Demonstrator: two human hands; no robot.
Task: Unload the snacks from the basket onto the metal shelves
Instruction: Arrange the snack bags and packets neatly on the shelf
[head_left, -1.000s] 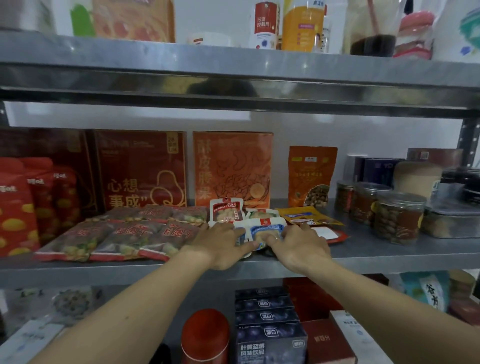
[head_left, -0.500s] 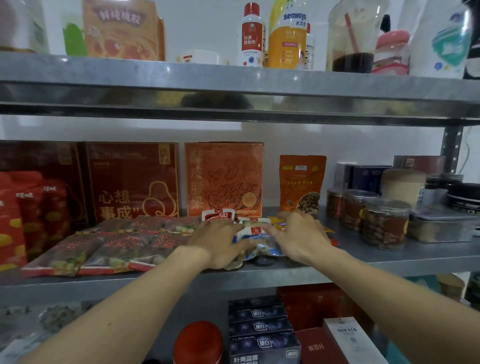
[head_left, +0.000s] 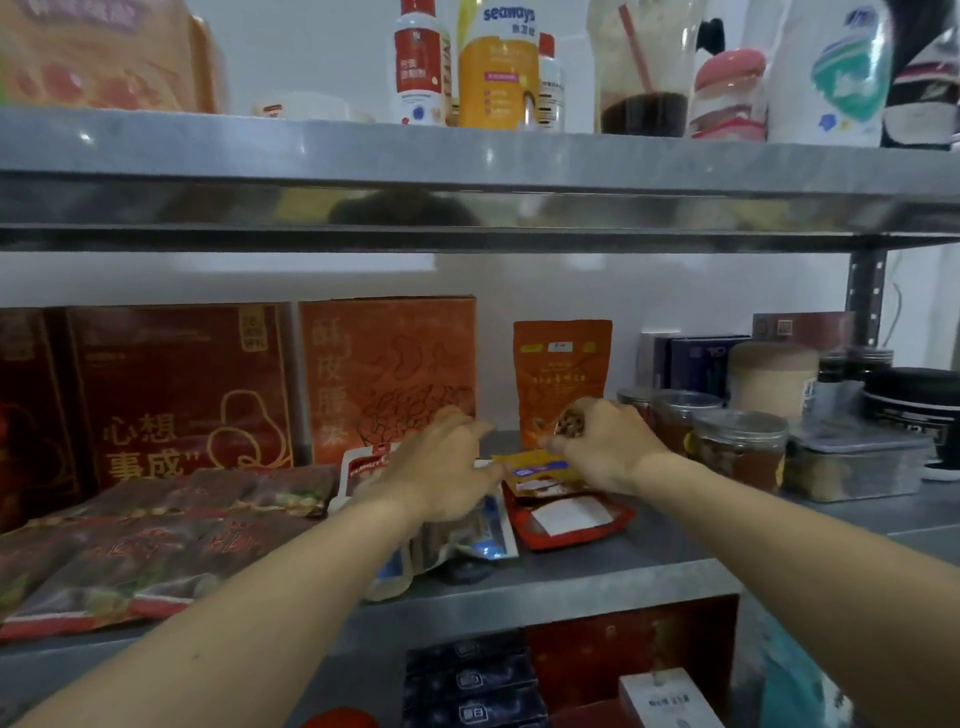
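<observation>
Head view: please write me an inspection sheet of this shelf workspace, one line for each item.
Surface: middle metal shelf, crowded; a bare strip at the front right.
Job's things: white-and-blue pouches, yellow packet and red packet with a white label lie flat mid-shelf; basket not in view.
Clutter: dark red packets lie flat on the left; orange box and orange standing pouch behind; clear jars on the right.
Grippers: left hand over the pouches, fingers loosely straight; right hand over the yellow packet, grip blurred.
Cables: thin dark line beside the shelf upright, perhaps a cord.
Surroundings: upper shelf with bottles; boxes below.
</observation>
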